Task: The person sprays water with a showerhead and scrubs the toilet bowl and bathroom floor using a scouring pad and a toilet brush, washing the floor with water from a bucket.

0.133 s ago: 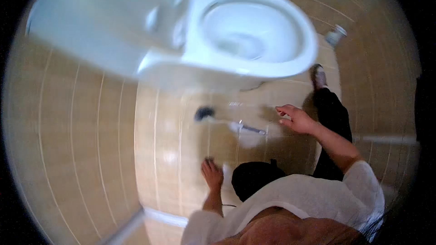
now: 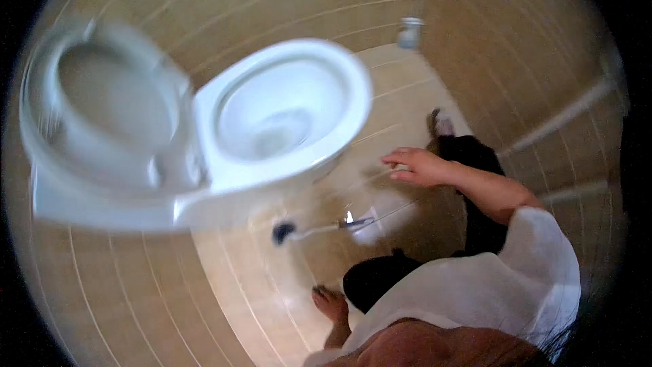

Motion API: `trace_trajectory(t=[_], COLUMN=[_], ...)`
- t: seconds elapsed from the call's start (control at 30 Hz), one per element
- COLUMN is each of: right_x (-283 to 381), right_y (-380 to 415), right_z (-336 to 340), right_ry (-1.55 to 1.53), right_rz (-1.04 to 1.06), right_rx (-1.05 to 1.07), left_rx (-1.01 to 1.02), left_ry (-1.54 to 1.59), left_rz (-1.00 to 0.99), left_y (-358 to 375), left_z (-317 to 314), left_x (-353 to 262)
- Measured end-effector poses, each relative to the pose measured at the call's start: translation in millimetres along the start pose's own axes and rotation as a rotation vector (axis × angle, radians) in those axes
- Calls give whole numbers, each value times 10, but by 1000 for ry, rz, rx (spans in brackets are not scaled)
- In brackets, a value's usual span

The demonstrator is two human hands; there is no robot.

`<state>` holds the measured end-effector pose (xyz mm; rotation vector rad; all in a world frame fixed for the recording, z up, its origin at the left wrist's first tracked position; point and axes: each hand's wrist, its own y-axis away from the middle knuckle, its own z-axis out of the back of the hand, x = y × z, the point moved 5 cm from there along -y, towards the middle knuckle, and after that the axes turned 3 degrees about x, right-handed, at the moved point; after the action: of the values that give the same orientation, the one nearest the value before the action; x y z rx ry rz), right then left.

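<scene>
Near the middle of the floor lies a toilet brush with a dark head to the left and a pale and dark handle to the right. My right hand hovers above and to the right of it, thumb and fingers apart, holding nothing. Low in the view, my left hand hangs beside my dark-clad knee, fingers stretched and shadowed, with no object visible in it. Ahead stands a white toilet bowl with water at the bottom. Its seat and lid are raised.
A small white and grey container stands in the far corner where the tiled walls meet. Beige tiles cover the floor and the wall on the right. My shoe rests on the floor beyond my right hand.
The view has turned, so the toilet sits lower and further left, with its raised lid more visible. The brush still lies on the floor. Both hands remain apart from it.
</scene>
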<state>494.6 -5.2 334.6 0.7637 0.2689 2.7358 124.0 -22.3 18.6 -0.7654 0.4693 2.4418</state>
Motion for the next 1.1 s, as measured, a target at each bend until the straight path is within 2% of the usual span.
trace_trajectory(t=[0.03, 0.07, 0.1, 0.23, 0.3, 0.33, 0.37, 0.5, 0.57, 0.63, 0.7, 0.77, 0.87, 0.93, 0.97, 1.03, 1.07, 1.1], right_x=[122, 340, 87, -330, -146, -163, -170, 283, 300, 367, 799, 1297, 1647, 1902, 1997, 2073, 2123, 2110], right_y=[-51, -352, -275, 248, 729, 823, 1133, 2111, 2731, 3221, 3683, 4106, 4658, 4854, 4889, 5087, 5130, 5218], right_z=[33, -122, -170, 64, 620, 612, 877, 1494, 1527, 1988, 2224, 2554, 3228, 3607, 3748, 4021, 4139, 4250], right_ry=[-54, -203, -277, -195, -161, -123, -140, 241, 357, 557, 841, 1037, 1099, 1482, 1493, 1089, 1104, 919], right_rz=[16, 95, 112, -47, -136, -220, -238, -390, -496, -579, -671, -635, -496, -562, -567, -573, -572, -549], right_rx=[-71, -200, -278, -440, -584, -594, -661, -921, -1152, -1257, -1371, -1535, -1724, -1699, -1692, -1856, -1855, -1920], left_rx=[-21, -44, -35, 118, 171, 245, 263, 430, 499, 560, 643, 737, 834, 895, 922, 974, 1006, 1026], left_ry=[101, -68, -98, -13, 10, 44, 20, 89, 51, 21, 54, 102, 110, 118, 121, 131, 139, 144], left_rz=[131, 211, 209, 64, -60, -84, -139, -282, -388, -409, -430, -442, -444, -439, -434, -430, -425, -423], left_y=[13, -333, -568, -1337, -1734, -1901, -2038, -2369, -2584, -2622, -2606, -2574, -2570, -2548, -2531, -2479, -2466, -2446], left_z=[235, 1016, 1124, 793, 782, 638, 783, 434, 486, 465, 286, 120, 54, 1, -18, -99, -120, -128], left_x=[256, 877, 938, 532, 76, -130, -434, -1220, -1799, -2257, -2415, -2520, -2726, -2841, -2882, -2991, -3037, -3092])
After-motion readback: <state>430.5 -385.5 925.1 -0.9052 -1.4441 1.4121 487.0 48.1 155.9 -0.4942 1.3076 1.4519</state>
